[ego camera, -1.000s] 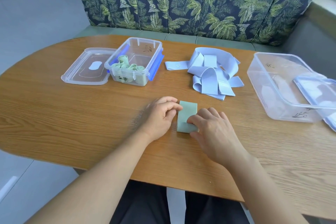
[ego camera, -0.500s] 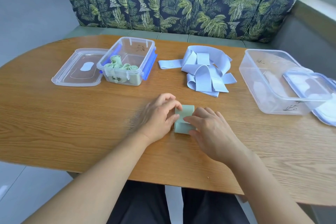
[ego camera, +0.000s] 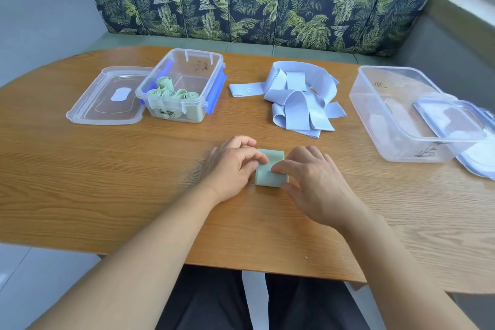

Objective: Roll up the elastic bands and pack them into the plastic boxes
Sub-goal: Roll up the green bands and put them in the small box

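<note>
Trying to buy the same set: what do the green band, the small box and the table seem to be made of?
Green band: stretchy woven fabric, probably; matte, folds softly. Small box: clear, glossy hard plastic; the rolls show through its walls. Table: wood or wood-look laminate, smooth, visible grain; I cannot tell which.

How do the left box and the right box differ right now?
The left box is smaller and holds rolled green bands; the right box is larger and looks empty. The left lid lies flat beside its box; the right lid rests tilted on its rim. Both are clear and open.
</note>
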`<state>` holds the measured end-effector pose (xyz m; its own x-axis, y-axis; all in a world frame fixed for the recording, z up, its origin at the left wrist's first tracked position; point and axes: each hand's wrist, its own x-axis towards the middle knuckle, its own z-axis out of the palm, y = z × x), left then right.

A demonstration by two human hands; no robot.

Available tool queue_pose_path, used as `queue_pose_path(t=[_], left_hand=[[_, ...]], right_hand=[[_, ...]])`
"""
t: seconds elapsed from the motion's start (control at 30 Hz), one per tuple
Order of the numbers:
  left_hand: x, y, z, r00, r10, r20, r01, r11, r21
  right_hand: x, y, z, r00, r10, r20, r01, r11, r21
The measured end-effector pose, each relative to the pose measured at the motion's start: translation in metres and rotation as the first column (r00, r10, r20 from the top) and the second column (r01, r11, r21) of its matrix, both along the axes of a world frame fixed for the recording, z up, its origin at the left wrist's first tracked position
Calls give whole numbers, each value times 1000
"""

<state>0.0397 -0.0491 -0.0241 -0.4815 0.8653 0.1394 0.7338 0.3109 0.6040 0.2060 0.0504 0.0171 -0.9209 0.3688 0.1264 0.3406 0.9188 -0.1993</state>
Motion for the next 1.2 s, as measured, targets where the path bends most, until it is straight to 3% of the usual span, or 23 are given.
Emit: queue_pose_path(t=[0.23, 0.47, 0.67, 0.87, 1.2], left_hand=[[2, 0, 2, 1000, 19, 2, -19, 1000, -4], [3, -1, 3, 999, 26, -22, -26, 1000, -14], [3, -2, 2, 999, 29, -37, -29, 1000, -11], [0, 0, -2, 993, 35, 113, -48, 992, 114], [1, 0, 0, 988, 45, 148, -60, 993, 98]], right_hand=[[-8, 6, -1, 998, 1, 58, 0, 1000, -15], [-11, 6, -8, 992, -59, -112, 58, 998, -12], [-12, 9, -11, 988, -109, -111, 103, 993, -55], [-20, 15, -14, 983, -146, -109, 136, 986, -98], [-31, 25, -14, 961, -247, -125, 203, 935, -291]])
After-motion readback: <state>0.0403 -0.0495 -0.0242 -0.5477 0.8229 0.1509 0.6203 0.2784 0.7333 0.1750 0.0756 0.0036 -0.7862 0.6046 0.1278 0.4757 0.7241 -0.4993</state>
